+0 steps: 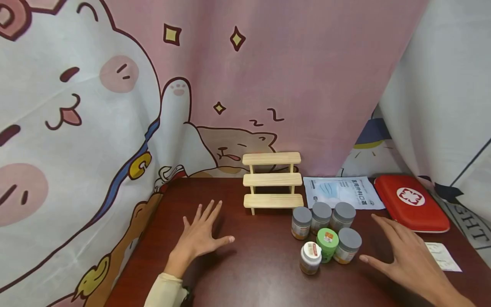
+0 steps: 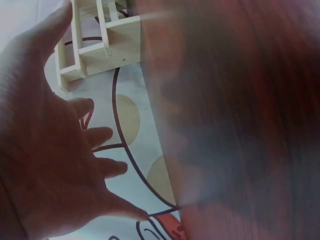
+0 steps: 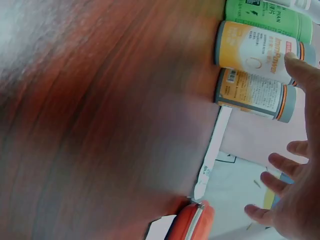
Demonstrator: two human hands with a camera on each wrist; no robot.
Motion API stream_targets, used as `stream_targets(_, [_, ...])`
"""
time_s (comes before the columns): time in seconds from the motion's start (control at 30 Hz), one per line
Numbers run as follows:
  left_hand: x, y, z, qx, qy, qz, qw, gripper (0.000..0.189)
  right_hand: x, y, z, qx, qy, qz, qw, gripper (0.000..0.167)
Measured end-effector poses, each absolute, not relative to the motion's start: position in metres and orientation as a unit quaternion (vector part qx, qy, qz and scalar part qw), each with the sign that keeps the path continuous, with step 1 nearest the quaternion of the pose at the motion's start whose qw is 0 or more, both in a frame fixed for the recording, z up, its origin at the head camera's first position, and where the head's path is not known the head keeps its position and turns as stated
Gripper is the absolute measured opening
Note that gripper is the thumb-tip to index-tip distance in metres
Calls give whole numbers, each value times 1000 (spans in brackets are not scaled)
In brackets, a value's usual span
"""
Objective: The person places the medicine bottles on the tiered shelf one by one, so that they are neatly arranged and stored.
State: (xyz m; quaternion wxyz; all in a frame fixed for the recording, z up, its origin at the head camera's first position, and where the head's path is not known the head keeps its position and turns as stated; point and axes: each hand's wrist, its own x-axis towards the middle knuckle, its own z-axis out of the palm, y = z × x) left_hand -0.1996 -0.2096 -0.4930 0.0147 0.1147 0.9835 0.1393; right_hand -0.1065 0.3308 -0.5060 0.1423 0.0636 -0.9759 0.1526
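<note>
My left hand [image 1: 200,236] hovers with spread fingers over the left part of the dark table, holding nothing. Nearest to it stands a three-step wooden rack [image 1: 273,179], which also shows in the left wrist view. To the right, my right hand [image 1: 408,256] is held with fingers apart and grips nothing. Just left of its thumb is a cluster of bottles: several grey-lidded jars, the closest a grey-lidded jar [image 1: 348,246] with an orange and white label [image 3: 257,50], a green bottle [image 1: 327,245] and a small white-capped bottle [image 1: 310,258].
Behind the jars lies a surgical mask packet [image 1: 343,192]. A red zippered first-aid case [image 1: 412,203] sits at the back right, with a white paper sheet [image 1: 443,256] in front of it. A printed curtain [image 1: 307,85] hangs along the table's back edge.
</note>
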Motion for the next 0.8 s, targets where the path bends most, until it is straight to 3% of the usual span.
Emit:
stream_targets(0.2, [-207, -202, -497, 131, 977, 170, -8, 106, -101, 324, -495, 78, -968, 176, 159, 105])
stream_targets(0.33, [-217, -194, -500, 130, 961, 242, -19, 91, -97, 319, -489, 88, -963, 199, 156, 94])
stream_targets(0.6, [-237, -177, -506, 141, 921, 361, 23, 72, -91, 306, -479, 108, -950, 227, 184, 89])
stream_targets(0.8, [-247, -163, -511, 122, 904, 409, 25, 56, -91, 298, -478, 116, -953, 224, 169, 87])
